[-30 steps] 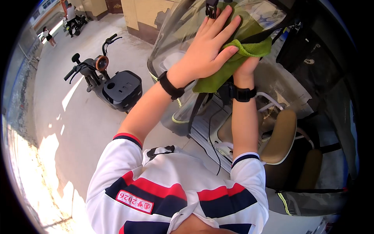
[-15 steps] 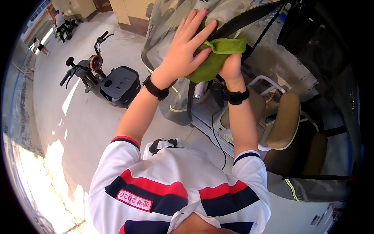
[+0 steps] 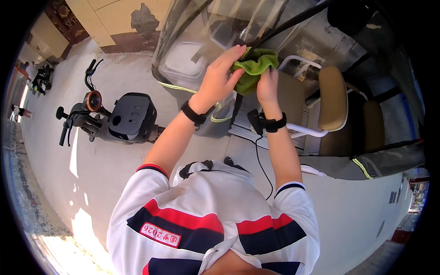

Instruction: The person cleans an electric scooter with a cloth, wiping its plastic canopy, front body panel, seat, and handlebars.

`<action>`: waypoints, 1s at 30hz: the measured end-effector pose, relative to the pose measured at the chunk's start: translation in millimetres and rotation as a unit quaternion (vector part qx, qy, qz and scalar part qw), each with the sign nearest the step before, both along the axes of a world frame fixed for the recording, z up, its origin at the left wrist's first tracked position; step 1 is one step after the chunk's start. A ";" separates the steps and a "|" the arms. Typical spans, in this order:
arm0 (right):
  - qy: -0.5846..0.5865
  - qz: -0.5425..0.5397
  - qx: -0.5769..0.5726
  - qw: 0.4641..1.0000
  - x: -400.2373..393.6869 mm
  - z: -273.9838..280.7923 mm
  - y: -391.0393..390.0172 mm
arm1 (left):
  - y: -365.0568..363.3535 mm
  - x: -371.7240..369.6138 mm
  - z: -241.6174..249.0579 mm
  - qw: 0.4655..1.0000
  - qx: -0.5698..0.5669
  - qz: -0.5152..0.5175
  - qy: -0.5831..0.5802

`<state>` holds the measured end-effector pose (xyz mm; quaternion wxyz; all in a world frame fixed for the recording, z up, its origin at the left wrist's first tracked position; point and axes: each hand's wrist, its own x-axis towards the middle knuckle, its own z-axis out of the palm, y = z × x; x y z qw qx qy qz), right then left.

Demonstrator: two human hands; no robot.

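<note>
Green cloth [image 3: 253, 68] bunched between both hands, at the dark zip-edged strip [image 3: 293, 22] of a vehicle's clear rain cover [image 3: 192, 32]. On the left hand [image 3: 216, 83], fingers nearly straight and close together, tips at the upper edge of the cloth, thumb apart and lower, with a fold grasped loosely in between. On the right hand [image 3: 267, 91], thumb against the cloth's lower right side, fingers curled out of sight behind; grasping the fabric from that side, exact placing of those fingertips impossible to tell. Strip running down into the cloth from the upper right, with a dark edge visible again below. Black wristband [image 3: 193, 114] around the left wrist, black strap [image 3: 276, 123] around the right, and just beside the latter a small black device [image 3: 254, 121] with a thin cable [image 3: 262, 167] trailing downward. Behind the clear sheet, left of the hands, a whitish container [image 3: 183, 59]. To the right, inside the vehicle, a tan padded backrest [image 3: 333, 98] in a white frame. Farther out on the left, a parked scooter [image 3: 130, 117] on pale pavement [image 3: 50, 137], a wall [image 3: 123, 16] with a peeling patch beyond, and two distant people at the upper left.
</note>
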<state>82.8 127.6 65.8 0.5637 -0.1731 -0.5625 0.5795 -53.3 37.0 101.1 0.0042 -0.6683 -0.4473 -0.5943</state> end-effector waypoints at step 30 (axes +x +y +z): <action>-0.276 -0.395 0.253 0.839 -67.4 -39.4 -27.0 | -78.0 -91.7 -82.7 0.973 -0.220 -0.063 -0.037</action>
